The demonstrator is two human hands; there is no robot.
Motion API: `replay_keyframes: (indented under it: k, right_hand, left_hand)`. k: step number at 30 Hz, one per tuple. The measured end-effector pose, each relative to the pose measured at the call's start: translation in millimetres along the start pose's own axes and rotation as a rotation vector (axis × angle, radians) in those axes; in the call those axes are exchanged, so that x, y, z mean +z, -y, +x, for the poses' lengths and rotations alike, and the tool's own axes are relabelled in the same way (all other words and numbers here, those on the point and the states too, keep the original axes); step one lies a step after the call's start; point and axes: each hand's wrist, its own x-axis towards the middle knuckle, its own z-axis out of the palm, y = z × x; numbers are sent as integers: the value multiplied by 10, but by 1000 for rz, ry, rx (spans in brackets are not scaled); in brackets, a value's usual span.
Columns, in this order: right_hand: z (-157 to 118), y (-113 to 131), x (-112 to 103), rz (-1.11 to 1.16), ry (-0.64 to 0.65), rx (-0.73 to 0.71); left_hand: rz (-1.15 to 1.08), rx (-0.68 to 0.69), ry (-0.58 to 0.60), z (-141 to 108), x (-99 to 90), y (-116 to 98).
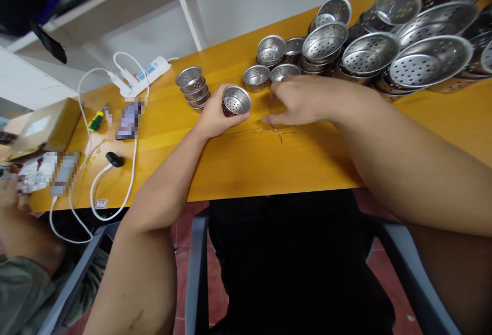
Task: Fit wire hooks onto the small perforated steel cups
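My left hand [216,115] is wrapped round a small perforated metal cup [237,101], its open top tilted toward me. Close on its left stands a stack of similar small cups [191,79]. My right hand [298,100], slightly blurred, hovers palm down to the right with thumb and fingers apart, and I see nothing held in it. Below its fingertips, thin curved wires [274,131] lie on the table. Just beyond the hand are another small cup [256,77] and a partly covered one [285,72].
Stacks of larger perforated metal cups [371,53] line the right back of the yellow table [246,171]. At left are a power strip [148,76], white cables, phones, a black mouse-like object [114,159] and a cardboard box [46,130]. Another person's arm [28,227] rests at far left.
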Motion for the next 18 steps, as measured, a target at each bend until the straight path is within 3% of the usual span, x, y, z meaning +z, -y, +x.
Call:
replay_keyframes:
  k: [5,18]
  right_hand:
    - [-9,56,-54,-48,216,-38]
    - [101,204,120,-69,156,-8]
  left_hand:
    - [13,13,-2,1,-10,28]
    - [-12,24,-15,2,-23,54]
